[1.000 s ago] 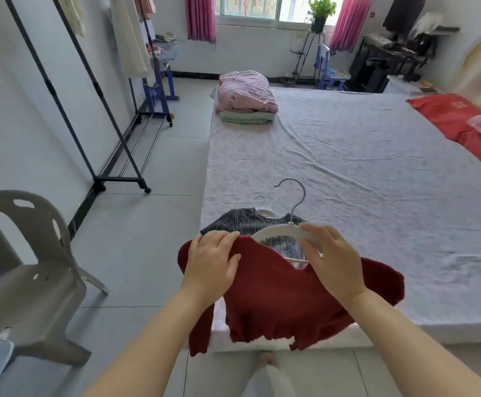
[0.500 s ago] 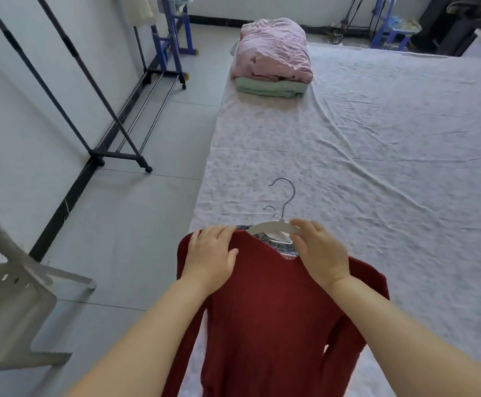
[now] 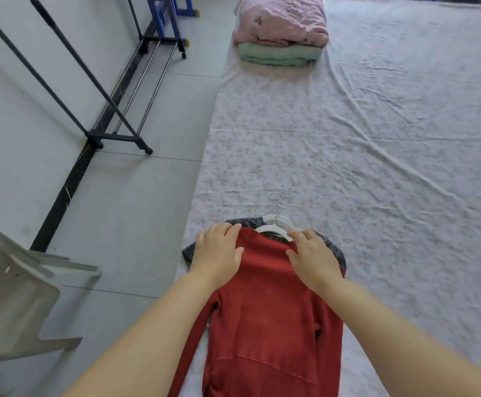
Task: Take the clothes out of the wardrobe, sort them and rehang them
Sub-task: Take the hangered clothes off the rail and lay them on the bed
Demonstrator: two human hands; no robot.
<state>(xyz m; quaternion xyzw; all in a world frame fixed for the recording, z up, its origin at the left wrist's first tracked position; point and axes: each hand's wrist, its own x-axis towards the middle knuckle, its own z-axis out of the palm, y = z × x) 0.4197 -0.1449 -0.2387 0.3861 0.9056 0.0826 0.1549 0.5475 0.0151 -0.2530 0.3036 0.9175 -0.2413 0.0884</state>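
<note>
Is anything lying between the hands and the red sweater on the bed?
Nothing visible. The left hand and right hand rest directly on the red sweater, which covers a grey garment on the bed.

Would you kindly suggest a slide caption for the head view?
Left hand and right hand rest on a red sweater laid over a grey top, both on white hangers, on the bed.

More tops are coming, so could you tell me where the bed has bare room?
The floral sheet is bare between the folded pink and green pile and the red sweater, and all along the sweater's right. The near left edge is crowded: the left hand and right hand rest on the sweater, over a grey top and white hangers.
</note>
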